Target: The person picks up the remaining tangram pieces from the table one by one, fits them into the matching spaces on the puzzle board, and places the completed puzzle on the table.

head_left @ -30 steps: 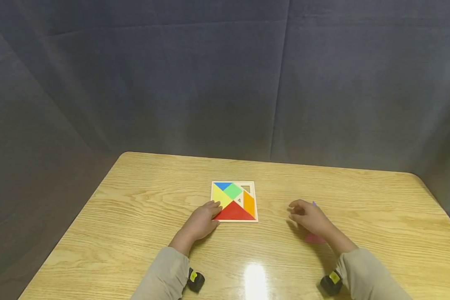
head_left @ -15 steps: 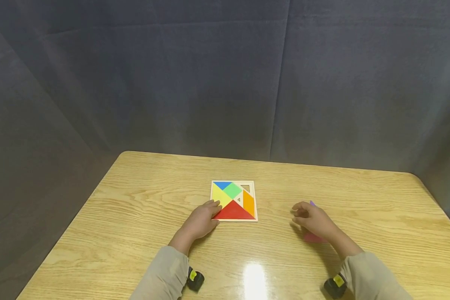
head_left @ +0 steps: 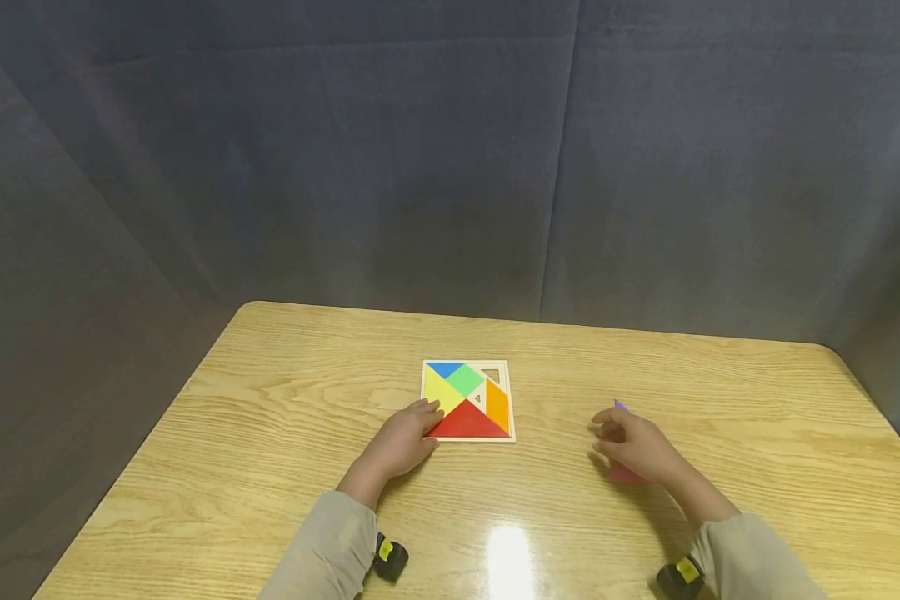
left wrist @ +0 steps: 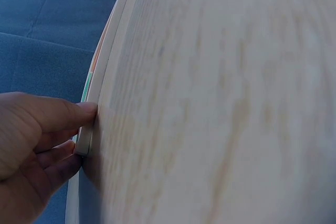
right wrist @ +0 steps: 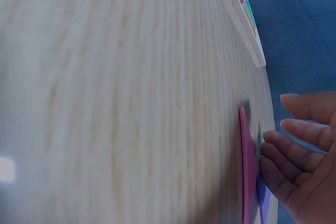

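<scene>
On the table lies a square tangram board with a pale frame. It holds blue, green, yellow, red and orange pieces; bare slots show at its far right corner and beside the green piece. My left hand grips the board's near left corner, thumb at the near edge and fingers over the left side. To the right, my right hand hovers with loosely bent fingers, holding nothing. Beneath it lie a pink piece and a purple piece, both partly hidden by the hand. The right wrist view shows the pink piece lying flat.
The wood-grain table has rounded far corners. Behind it hangs a dark grey-blue cloth. A black wrist camera sits under the left sleeve, another under the right. Bright glare marks the near table.
My right hand has shifted slightly to the right and nearer over the pink and purple pieces, uncovering a little more of the purple tip. The left hand stays on the board's corner.
</scene>
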Demonstrator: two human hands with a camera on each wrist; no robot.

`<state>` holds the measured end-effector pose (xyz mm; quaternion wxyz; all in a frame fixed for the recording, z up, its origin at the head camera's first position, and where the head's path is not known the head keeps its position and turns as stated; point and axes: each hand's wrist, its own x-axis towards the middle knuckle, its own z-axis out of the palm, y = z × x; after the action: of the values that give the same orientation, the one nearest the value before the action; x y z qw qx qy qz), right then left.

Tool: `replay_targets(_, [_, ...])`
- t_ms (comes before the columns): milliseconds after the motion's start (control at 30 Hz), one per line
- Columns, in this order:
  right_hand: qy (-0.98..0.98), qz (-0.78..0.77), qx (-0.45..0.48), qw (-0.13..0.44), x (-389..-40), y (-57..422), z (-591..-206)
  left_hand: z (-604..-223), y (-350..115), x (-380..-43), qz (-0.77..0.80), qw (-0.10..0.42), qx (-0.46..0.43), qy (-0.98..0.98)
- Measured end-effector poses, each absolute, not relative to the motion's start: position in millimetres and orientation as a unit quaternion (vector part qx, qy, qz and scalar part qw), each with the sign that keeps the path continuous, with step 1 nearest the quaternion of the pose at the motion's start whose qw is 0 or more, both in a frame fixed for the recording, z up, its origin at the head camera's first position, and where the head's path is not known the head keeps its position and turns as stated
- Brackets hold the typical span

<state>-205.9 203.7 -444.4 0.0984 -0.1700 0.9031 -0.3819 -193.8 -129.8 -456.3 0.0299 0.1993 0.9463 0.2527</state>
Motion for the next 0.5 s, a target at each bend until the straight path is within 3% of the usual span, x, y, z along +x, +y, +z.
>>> replay_targets(500, [0.910,-0.375,-0.155,0.083,-196.3,211.8,-445.0,-454.7,-129.7,-193.3,0.258,0.031,0.201,0.944])
